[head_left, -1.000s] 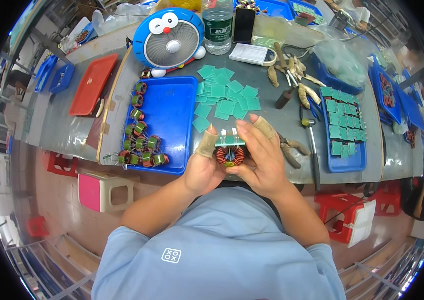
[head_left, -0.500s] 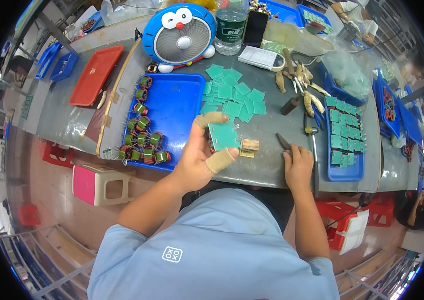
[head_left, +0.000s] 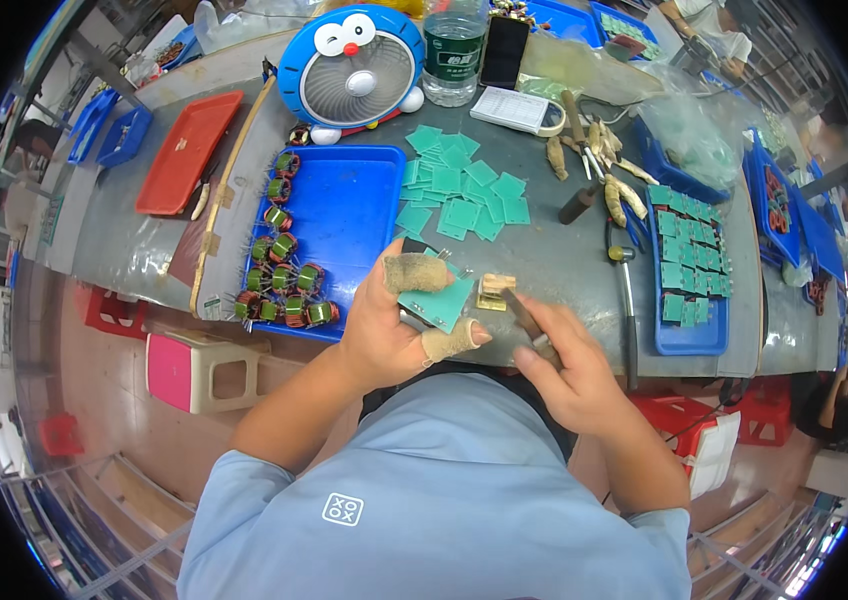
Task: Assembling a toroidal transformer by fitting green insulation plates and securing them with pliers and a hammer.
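Note:
My left hand (head_left: pixel 376 325), with tan tape around its thumb and a finger, is closed on a green square circuit board (head_left: pixel 442 303). Thin metal pins stick out at the board's edges; whatever sits under it is mostly hidden by my fingers. My right hand (head_left: pixel 582 385) grips a dark, narrow-tipped hand tool (head_left: pixel 523 318), whose exact kind I cannot make out. Its tip points up and left, beside a small wooden block (head_left: pixel 496 288) on the bench. The tool and the board are apart.
Loose green boards (head_left: pixel 459 180) lie in a heap beyond my hands. A blue tray (head_left: pixel 349 215) at the left holds green-and-copper coils (head_left: pixel 284 280). To the right are a hammer (head_left: pixel 628 300) and a blue tray (head_left: pixel 692 342) of boards with pins. A fan (head_left: pixel 356 80) stands behind.
My right hand has picked the dark tool up off the bench and brought it left, toward the wooden block. My left hand has tilted the board and lowered it slightly.

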Available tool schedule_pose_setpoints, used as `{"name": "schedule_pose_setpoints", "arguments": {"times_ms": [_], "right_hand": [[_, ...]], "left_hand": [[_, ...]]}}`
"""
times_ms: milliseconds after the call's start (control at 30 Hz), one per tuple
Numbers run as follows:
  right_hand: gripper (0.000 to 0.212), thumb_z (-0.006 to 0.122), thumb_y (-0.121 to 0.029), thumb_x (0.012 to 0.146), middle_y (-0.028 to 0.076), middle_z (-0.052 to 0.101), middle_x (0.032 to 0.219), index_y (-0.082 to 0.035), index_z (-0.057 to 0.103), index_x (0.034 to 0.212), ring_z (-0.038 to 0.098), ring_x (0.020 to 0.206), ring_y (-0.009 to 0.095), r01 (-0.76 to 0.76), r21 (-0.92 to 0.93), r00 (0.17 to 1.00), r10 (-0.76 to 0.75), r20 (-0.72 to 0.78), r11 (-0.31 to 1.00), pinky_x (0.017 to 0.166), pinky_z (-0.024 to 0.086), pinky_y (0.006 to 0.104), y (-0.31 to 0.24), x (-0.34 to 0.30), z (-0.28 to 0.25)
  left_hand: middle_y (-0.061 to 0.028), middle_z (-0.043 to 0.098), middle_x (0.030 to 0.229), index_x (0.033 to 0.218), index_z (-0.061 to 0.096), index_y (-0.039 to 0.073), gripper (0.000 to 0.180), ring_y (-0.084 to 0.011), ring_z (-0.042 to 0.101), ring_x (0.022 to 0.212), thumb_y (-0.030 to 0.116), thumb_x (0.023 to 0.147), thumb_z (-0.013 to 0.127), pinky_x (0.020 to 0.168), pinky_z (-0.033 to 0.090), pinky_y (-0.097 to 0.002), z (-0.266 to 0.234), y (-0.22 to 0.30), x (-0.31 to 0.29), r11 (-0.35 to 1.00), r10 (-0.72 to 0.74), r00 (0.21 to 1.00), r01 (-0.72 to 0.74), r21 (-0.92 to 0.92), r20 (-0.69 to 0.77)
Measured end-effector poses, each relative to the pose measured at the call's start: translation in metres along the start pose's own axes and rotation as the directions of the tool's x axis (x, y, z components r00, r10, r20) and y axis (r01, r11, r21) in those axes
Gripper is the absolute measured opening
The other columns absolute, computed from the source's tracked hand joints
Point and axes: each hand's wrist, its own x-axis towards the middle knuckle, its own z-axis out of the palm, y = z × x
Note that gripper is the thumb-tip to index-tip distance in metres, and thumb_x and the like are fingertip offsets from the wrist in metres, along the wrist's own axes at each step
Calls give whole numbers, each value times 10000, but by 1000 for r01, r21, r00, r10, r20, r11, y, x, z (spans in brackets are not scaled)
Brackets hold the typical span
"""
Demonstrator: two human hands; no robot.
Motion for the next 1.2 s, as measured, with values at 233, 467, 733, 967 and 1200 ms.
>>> {"name": "schedule_pose_setpoints", "arguments": {"times_ms": [233,467,733,967,1200], "right_hand": [[557,726,-122,928,167,596,1118,-85,571,1461,600,984,356,266,-547,933,-354,-59,794,887,492,454,-21,19,6],[625,785,-74,819,120,576,933,-81,599,1415,589,842,312,377,-677,874,-485,34,632,747,498,434,-28,24,2],[560,768,-13,747,109,561,884,-67,605,1280,618,783,321,394,-649,893,-439,103,650,656,514,427,-35,20,-4],[494,760,-64,833,130,609,935,-73,595,1298,635,833,342,333,-505,939,-328,102,797,705,520,443,-36,19,-3],[510,724,-200,939,163,625,985,-64,576,1408,618,920,365,-4,-678,937,-234,-259,735,814,501,462,41,24,-25]], "left_hand": [[-122,647,1000,1154,533,78,676,-269,644,817,290,710,995,730,525,-383,0,5,-6,970,132,991,-132,204,15],[-52,656,877,978,591,53,523,-157,638,714,256,714,995,636,517,-293,-1,22,0,964,95,995,-82,251,-39],[-89,637,893,864,602,64,342,-168,652,714,108,739,918,630,512,-282,-3,34,-3,955,96,995,-92,282,-2],[-108,585,805,957,578,53,413,-242,563,644,78,725,918,540,435,-312,-4,24,1,959,89,996,-90,268,13],[-105,615,1167,1354,489,135,677,-204,628,828,23,792,851,859,517,-324,2,18,12,657,-432,902,309,-688,-7]]}}
